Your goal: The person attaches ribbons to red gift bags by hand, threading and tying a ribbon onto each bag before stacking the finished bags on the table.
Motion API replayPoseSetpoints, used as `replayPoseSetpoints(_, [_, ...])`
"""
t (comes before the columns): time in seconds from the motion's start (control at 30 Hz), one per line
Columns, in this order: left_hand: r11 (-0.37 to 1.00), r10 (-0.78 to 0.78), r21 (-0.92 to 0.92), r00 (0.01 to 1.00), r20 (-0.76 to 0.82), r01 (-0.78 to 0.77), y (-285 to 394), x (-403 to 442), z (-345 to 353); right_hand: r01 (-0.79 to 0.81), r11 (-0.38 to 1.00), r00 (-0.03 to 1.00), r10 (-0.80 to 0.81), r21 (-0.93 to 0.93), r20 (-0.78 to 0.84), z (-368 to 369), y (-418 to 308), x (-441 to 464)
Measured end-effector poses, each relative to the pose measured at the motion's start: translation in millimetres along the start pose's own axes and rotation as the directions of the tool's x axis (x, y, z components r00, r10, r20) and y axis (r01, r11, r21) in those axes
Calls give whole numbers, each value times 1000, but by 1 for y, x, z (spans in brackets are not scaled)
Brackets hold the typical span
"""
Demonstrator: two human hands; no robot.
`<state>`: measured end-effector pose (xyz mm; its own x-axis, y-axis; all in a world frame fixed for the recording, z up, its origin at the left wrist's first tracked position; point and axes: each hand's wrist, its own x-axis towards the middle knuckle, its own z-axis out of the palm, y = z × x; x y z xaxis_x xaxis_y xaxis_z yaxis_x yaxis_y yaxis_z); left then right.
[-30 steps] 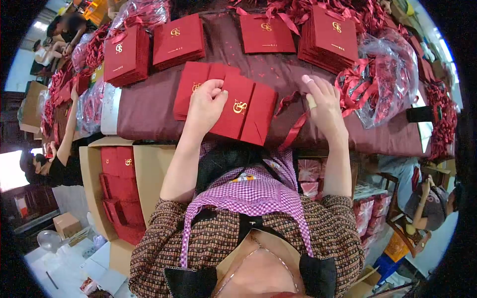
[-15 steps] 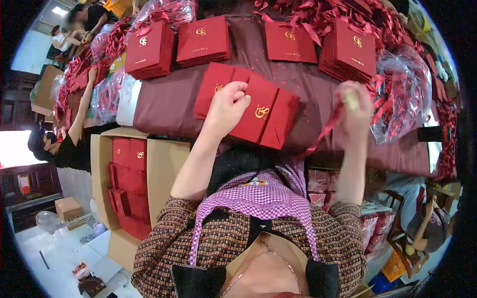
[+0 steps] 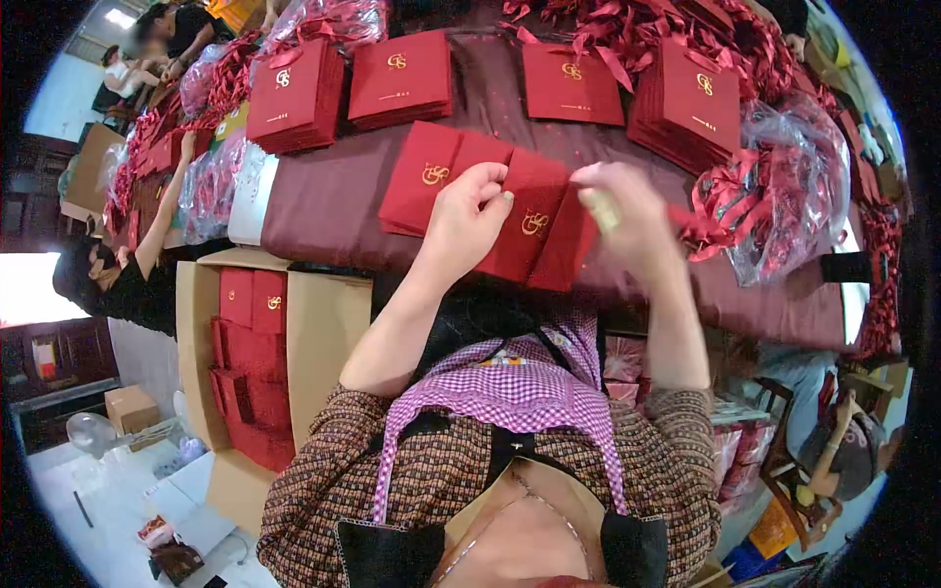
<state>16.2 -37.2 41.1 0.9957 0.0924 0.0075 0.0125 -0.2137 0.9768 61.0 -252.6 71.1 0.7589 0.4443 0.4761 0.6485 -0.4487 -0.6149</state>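
At the middle of the cloth-covered table [image 3: 333, 220], close to its near edge, a red bag [image 3: 515, 260] with a gold mark [image 3: 534, 223] is laid flat and at a slant, beside other red bags [image 3: 407, 191] that are spread to its left. Across its left part the left hand [image 3: 466, 220] is rested, back upward, so the nearer place is taken by that hand. Its fingers are curled inward and the thumb is brought near the forefinger; whether any paper is pinched between them cannot be told. At the opposite side, the right hand [image 3: 632, 220] is held over or just beside the right edge; since it is blurred, neither touch nor grip can be made out. From the left hand, the uncovered part of the bag is found to the right; from the right hand, it is found to the left and slightly toward the body. The crease of the bag is slanted from upper right to lower left, so the panel is flanked by a hand on either side. Beyond, piles of red bags [image 3: 400, 83] are ranged across the table, and to the right of the right hand red ribbons [image 3: 720, 211] are heaped against clear plastic [image 3: 784, 211]
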Motion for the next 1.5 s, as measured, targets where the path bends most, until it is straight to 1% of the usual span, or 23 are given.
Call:
replayPoseSetpoints(0.03, [1000, 25, -2, 1000, -1, -25, -3, 1, 2, -34, 995, 998, 29, 89, 52, 18, 1, -3])
replayPoseSetpoints(0.13, [998, 11, 56, 1000, 8, -12, -1, -4, 5, 2, 999, 999, -4, 41, 32, 42, -3, -8])
replayPoseSetpoints(0.27, [992, 30, 123, 1000, -3, -29, 10, -9, 5, 17, 1000, 1000, -17, -1, -1, 45, -5, -7])
replayPoseSetpoints(0.33, [991, 46, 123, 999, -1, -46, 10, -10, 6, 69, 993, 998, -67, -93, 21, 43, -7, -7])
replayPoseSetpoints(0.37, [991, 46, 122, 999, -1, -46, 10, -10, 7, 69, 993, 998, -67, -94, 21, 42, -7, -6])
replayPoseSetpoints(0.43, [988, 61, 139, 998, -12, -59, 11, -11, 9, 123, 986, 992, -122, -116, 20, 42, -6, -6])
replayPoseSetpoints(0.57, [978, 98, 187, 995, -8, -95, 15, -13, 9, 126, 985, 992, -125, -119, 15, 44, -6, -6])
replayPoseSetpoints(0.63, [965, 169, 209, 985, -38, -158, 15, -14, 11, 111, 988, 994, -112, -104, -1, 46, -6, -6])
replayPoseSetpoints(0.73, [960, 166, 233, 986, -27, -155, 16, -15, 10, 96, 991, 995, -97, -95, -9, 47, -7, -6])
replayPoseSetpoints(0.87, [964, 127, 239, 992, -11, -120, 15, -16, 11, 84, 989, 996, -87, -118, -16, 49, -10, -7])
replayPoseSetpoints(0.93, [978, 148, 145, 988, 43, -152, 8, -15, 14, 166, 957, 986, -166, -238, 21, 46, -17, -4])
replayPoseSetpoints(0.97, [978, 148, 145, 988, 43, -152, 7, -16, 14, 166, 957, 986, -166, -237, 21, 45, -17, -4])
replayPoseSetpoints(1.03, [958, 220, 180, 975, 38, -223, 9, -16, 14, 175, 956, 985, -170, -234, 40, 45, -14, -3])
replayPoseSetpoints(1.07, [958, 220, 179, 975, 39, -224, 12, -16, 10, 175, 956, 985, -170, -235, 40, 42, -14, -3])
replayPoseSetpoints(1.13, [991, 89, 81, 980, 180, -105, 18, -15, -1, 109, 992, 992, -105, -70, 67, 35, -12, -2])
replayPoseSetpoints(1.17, [975, 209, 42, 962, 178, -220, 17, -12, -2, 92, 995, 991, -87, -41, 100, 32, -8, -3])
replayPoseSetpoints(1.2, [974, 210, 42, 962, 176, -221, 17, -10, -2, 94, 995, 991, -89, -41, 101, 32, -7, -4])
replayPoseSetpoints(1.3, [969, 220, 71, 958, 185, -236, 16, -6, 1, 113, 994, 990, -113, -2, 81, 31, -6, -6])
replayPoseSetpoints(1.37, [931, 320, 135, 937, 140, -338, 8, -5, 5, 131, 991, 991, -130, -27, 38, 32, -8, -8])
replayPoseSetpoints(1.4, [931, 321, 134, 937, 139, -339, 10, -5, 6, 132, 991, 991, -131, -28, 39, 31, -9, -9])
replayPoseSetpoints(1.47, [932, 268, 214, 954, 133, -291, 14, -6, 9, 163, 983, 986, -159, -86, 58, 29, -11, -10])
replayPoseSetpoints(1.5, [932, 269, 214, 954, 135, -293, 16, -7, 10, 123, 991, 985, -116, -47, 129, 23, -11, -8])
